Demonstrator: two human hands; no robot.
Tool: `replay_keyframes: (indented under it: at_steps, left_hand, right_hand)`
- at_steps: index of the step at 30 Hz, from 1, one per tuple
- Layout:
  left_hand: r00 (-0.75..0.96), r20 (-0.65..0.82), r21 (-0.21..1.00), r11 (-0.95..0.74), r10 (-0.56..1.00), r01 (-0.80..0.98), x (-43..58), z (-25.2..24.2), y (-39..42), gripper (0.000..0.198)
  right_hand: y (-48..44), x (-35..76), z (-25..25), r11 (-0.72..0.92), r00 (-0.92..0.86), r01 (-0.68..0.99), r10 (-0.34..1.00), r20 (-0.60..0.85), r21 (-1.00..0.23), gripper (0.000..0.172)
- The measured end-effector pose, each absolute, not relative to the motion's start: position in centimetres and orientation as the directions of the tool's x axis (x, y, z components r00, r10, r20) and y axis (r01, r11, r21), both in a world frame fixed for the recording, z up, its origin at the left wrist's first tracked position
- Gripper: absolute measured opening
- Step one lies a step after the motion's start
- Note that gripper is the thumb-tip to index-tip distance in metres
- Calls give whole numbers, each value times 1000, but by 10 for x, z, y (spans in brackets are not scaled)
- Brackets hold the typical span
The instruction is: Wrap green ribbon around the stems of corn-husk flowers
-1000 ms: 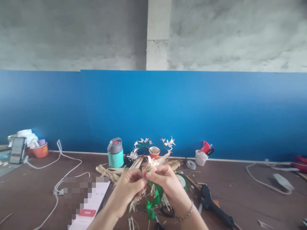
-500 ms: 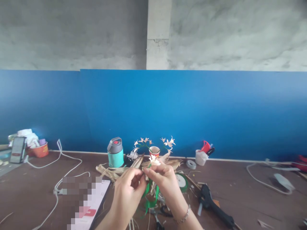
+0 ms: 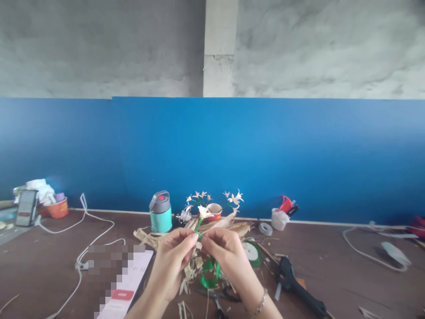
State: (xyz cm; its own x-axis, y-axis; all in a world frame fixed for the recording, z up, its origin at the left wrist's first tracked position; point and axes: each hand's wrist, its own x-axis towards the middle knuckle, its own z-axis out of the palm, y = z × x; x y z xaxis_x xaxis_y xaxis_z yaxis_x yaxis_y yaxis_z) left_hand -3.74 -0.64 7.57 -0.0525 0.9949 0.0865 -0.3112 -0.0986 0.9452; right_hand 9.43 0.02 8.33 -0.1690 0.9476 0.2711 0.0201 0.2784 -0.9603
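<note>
Between my two hands stands a cream artificial flower (image 3: 204, 212) on a green-wrapped stem. My left hand (image 3: 174, 259) pinches the stem just below the bloom, thumb against fingers. With thumb and forefinger, my right hand (image 3: 224, 252) grips green ribbon (image 3: 210, 274) at the stem; its loose end curls down below the hands. The fingertips of both hands nearly meet. Behind them, finished-looking flower sprays (image 3: 235, 198) rise from a paper cup (image 3: 215, 210). Dry husk strips (image 3: 146, 237) lie around the cup. Scissors (image 3: 217, 299) rest under my right wrist.
A teal flask (image 3: 161, 215) stands behind my left hand. A phone (image 3: 129, 283) lies left of my left forearm. To the right are a ribbon spool (image 3: 252, 252), a tape roll (image 3: 265, 228), a glue gun (image 3: 295, 283) and a white cup (image 3: 279, 219). Cables (image 3: 79, 261) cross the left side.
The flower has moved up and slightly left, and more green stem shows under it. My left fingers have closed nearer together on the stem, and the ribbon's hanging loop has shifted.
</note>
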Motion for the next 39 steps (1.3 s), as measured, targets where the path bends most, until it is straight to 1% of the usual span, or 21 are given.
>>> replay_keyframes:
  at_steps: [3, 6, 8, 11, 13, 14, 18, 20, 22, 25, 27, 28, 30, 32, 33, 34, 36, 37, 39]
  left_hand:
    - [-57, 108, 941, -121, 992, -316, -35, 72, -7, 21]
    - [-43, 122, 945, -129, 992, -300, -36, 72, -7, 21]
    - [-6, 110, 948, -107, 994, -300, -39, 74, -5, 21]
    - [104, 61, 948, -25, 993, -317, -42, 78, -4, 20]
    - [179, 18, 951, 39, 984, -308, -44, 79, -4, 21]
    - [203, 3, 953, 59, 979, -299, -43, 79, -4, 22]
    - [243, 2, 971, 56, 970, -231, -42, 79, -6, 20]
    - [243, 15, 991, 19, 970, -134, -42, 81, -7, 19]
    - [195, 62, 998, -63, 979, -1, -42, 84, -9, 17]
    - [68, 183, 963, -193, 981, 191, -40, 88, -12, 13]
    - [6, 235, 936, -228, 972, 267, -38, 89, -15, 10]
    - [-10, 245, 932, -233, 969, 278, -38, 89, -16, 8]
    - [-11, 237, 944, -228, 971, 238, -38, 90, -16, 9]
    - [-1, 199, 969, -197, 980, 149, -40, 89, -14, 12]
    - [1, 178, 978, -178, 984, 106, -42, 89, -13, 14]
    - [0, 161, 985, -160, 987, 69, -43, 88, -12, 15]
    - [-17, 144, 989, -144, 989, 17, -46, 87, -9, 17]
    - [-26, 142, 990, -142, 989, 1, -47, 86, -8, 18]
    - [-51, 142, 989, -143, 989, -29, -47, 86, -6, 19]
  right_hand:
    - [4, 96, 80, 129, -264, -140, 951, 163, -982, 24]
    - [7, 99, 78, 64, -335, -208, 933, 133, -976, 24]
    - [8, 101, 78, 71, -360, -216, 921, 147, -974, 22]
    - [7, 103, 83, 101, -357, -248, 915, 188, -963, 15]
    - [5, 103, 85, 105, -332, -292, 921, 203, -951, 24]
    - [5, 102, 86, 107, -328, -312, 920, 213, -944, 25]
    - [4, 99, 84, 147, -305, -382, 912, 275, -912, 14]
    - [4, 97, 82, 175, -265, -387, 919, 291, -906, 14]
    - [4, 95, 83, 205, -235, -353, 925, 299, -913, 13]
    - [4, 92, 84, 244, -201, -298, 929, 311, -923, 14]
    - [5, 90, 83, 268, -188, -287, 926, 328, -920, 16]
    - [6, 89, 83, 275, -185, -284, 924, 334, -919, 16]
    - [7, 90, 82, 280, -190, -261, 923, 333, -924, 16]
    - [6, 92, 82, 291, -211, -190, 921, 329, -938, 13]
    - [5, 93, 83, 316, -220, -133, 915, 339, -939, 11]
    - [4, 94, 85, 356, -221, -64, 906, 361, -932, 13]
    - [-1, 94, 87, 448, -191, 96, 885, 425, -889, 26]
    - [-2, 94, 88, 483, -161, 176, 874, 459, -858, 29]
    - [-5, 91, 87, 515, -105, 305, 854, 510, -801, 25]
